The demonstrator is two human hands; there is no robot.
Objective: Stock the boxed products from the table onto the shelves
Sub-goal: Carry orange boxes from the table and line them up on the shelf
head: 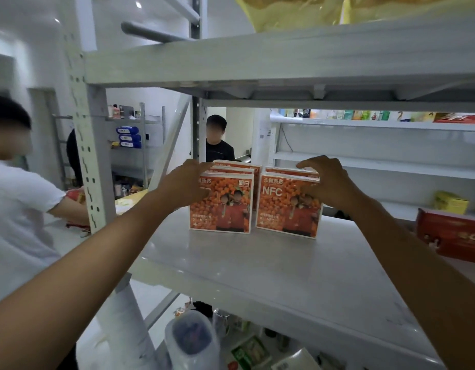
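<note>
Left row (225, 209) and right row (284, 212) of boxes stand upright on the shelf (257, 265), running front to back; my left grip (185, 182) curls over the left row's top, my right grip (331, 182) over the right row's, thumbs on the fronts, both equally near.

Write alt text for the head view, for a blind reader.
A person's left hand and right hand each grip the top of a row of upright orange NFC boxes, the left row and right row on a grey metal shelf. A red box lies at the shelf's right; a person in white and a person in black stand beyond.
</note>
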